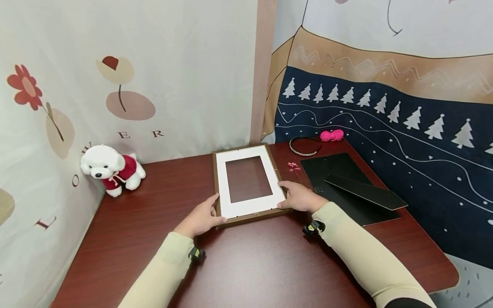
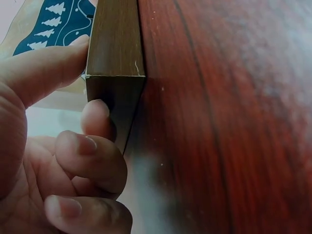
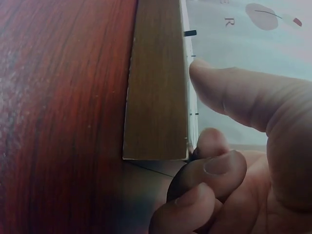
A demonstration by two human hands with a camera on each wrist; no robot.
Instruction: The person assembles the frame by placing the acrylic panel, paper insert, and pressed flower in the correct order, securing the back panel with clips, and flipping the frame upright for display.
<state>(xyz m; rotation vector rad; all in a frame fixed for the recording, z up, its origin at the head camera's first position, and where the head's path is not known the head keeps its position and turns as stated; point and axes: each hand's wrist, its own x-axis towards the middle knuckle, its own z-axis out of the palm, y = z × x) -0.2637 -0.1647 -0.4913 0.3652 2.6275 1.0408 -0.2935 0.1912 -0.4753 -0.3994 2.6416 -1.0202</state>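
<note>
A pale printed cloth is hanging behind the reddish-brown counter, with a navy tree-patterned cloth covering the right side. At far left a white plush dog is sitting. Next, the left hand is gripping the near-left corner of a brown picture frame, which is lying mid-counter around a white mat. The right hand is pinching the near-right corner, thumb and fingers spread around it. Both forearms are slanting inward. Farther right, a pink sprig, a headband, a black board with a raised slat and a pink bundle are resting. The left wrist view is revealing curled fingers at the frame's corner, mostly hidden from the head; the right wrist view is showing a dark tab projecting from the rim.
</note>
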